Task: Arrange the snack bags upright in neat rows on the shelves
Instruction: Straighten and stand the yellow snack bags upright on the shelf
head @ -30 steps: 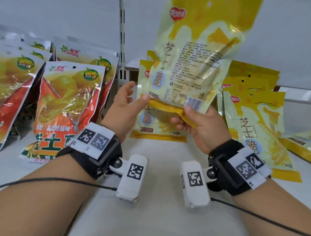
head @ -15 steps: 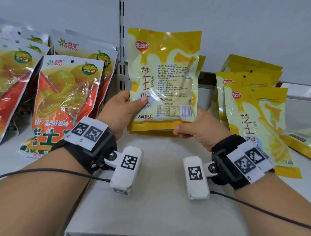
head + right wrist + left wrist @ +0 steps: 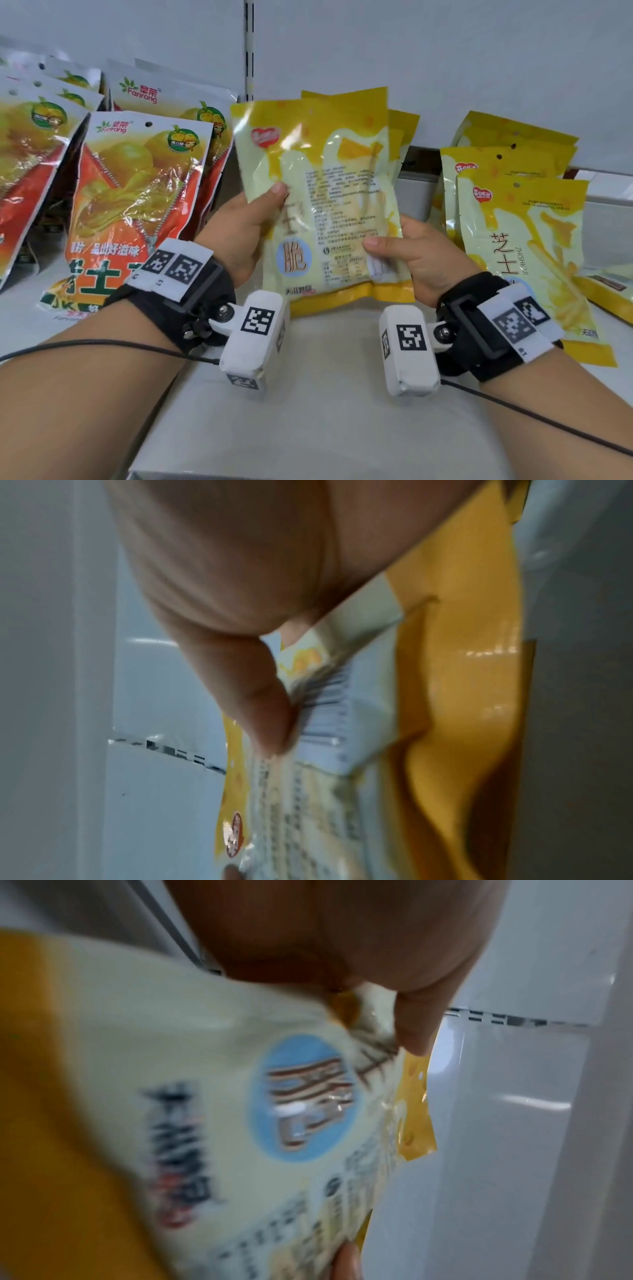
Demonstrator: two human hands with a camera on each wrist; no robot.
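Bare shelf (image 3: 308,394) lies between orange bags (image 3: 137,205) and yellow bags (image 3: 520,240).

Approx 7 yellow cheese-snack bags (image 3: 322,205), 5 orange chip bags (image 3: 133,205), 2 hands (image 3: 239,233), 1 shelf (image 3: 325,394).

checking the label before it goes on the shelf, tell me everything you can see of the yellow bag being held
The yellow bag is a glossy, crinkled plastic pouch, pale cream with yellow cheese drips, a red heart logo, a blue circle and a barcode. Its printed back faces the camera. It stands nearly upright, tilted slightly, low over the white shelf, in front of similar bags. The left hand grips its left edge, the right hand pinches its lower right by the barcode.
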